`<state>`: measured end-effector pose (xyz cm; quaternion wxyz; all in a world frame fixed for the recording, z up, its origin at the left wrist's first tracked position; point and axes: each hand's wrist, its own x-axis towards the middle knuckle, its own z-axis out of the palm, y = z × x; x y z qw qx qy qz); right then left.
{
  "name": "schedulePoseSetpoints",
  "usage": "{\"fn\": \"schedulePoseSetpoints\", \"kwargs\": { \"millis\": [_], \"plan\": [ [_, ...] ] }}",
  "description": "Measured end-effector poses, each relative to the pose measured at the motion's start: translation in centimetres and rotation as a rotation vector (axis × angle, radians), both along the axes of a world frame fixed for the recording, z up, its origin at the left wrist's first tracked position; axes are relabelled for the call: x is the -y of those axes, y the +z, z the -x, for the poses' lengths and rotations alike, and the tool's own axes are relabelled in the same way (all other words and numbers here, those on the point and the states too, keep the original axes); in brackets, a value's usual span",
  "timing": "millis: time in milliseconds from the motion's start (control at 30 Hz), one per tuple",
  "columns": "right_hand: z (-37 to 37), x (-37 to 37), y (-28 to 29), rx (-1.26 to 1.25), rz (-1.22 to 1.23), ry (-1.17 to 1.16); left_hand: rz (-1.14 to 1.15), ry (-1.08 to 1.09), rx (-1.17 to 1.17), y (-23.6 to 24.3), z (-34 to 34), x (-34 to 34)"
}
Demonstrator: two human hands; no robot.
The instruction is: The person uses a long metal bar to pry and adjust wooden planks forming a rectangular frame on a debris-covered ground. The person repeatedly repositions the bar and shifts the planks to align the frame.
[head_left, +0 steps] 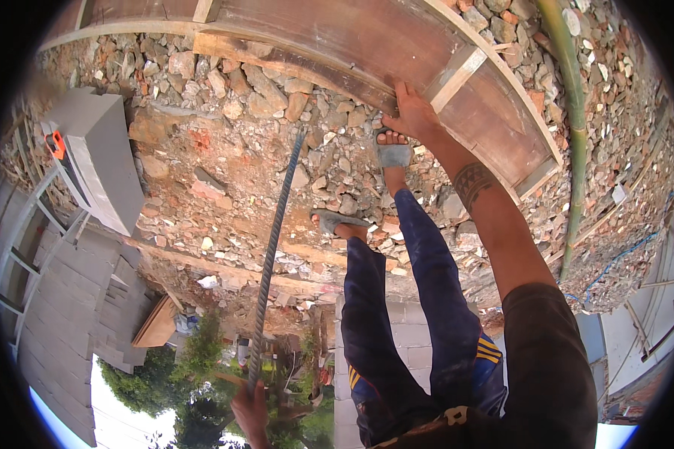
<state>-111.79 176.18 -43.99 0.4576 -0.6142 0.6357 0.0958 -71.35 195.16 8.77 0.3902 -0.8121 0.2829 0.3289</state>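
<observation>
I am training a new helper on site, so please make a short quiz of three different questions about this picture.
1. True or false: the right hand rests on the edge of the curved wooden formwork.
2. What does the left hand hold?
A. a ribbed steel bar
B. a hammer
C. a bucket
3. Fill the gap: both feet, in grey sandals, stand on broken stone ______.

Key:
1. True. The fingers lie on the lower edge of the board.
2. A. The grip closes around the lower end of the ribbed steel bar.
3. Rubble.
</observation>
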Motion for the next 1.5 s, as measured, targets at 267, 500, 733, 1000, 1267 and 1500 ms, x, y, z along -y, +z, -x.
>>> {"fn": "schedulePoseSetpoints", "kwargs": {
  "millis": [267,500,733,1000,1267,1500],
  "plan": [
    [-1.1,0.3,0.2,-0.142,-0.030,0.123,0.058,0.053,-0.050,0.3,1.4,-0.3],
    [-0.7,-0.6,1.2,-0.232,-0.026,-0.024,0.053,0.075,-0.032,0.3,3.2,-0.6],
    [1.6,-5.2,10.6,-0.206,-0.001,-0.379,0.126,0.061,-0.154,1.0,4.9,0.4],
    [5.9,-19.6,28.0,-0.017,-0.317,-0.949,0.058,1.030,-0.698,1.6,3.4,-5.6],
    [3.8,-30.9,53.0,0.023,-0.400,-1.224,0.068,1.364,-0.969,-2.8,3.5,-7.2],
    [-0.9,-51.2,46.8,-0.273,-0.384,-0.869,0.120,1.261,-0.978,-3.1,1.0,-4.4]
  ]
}}
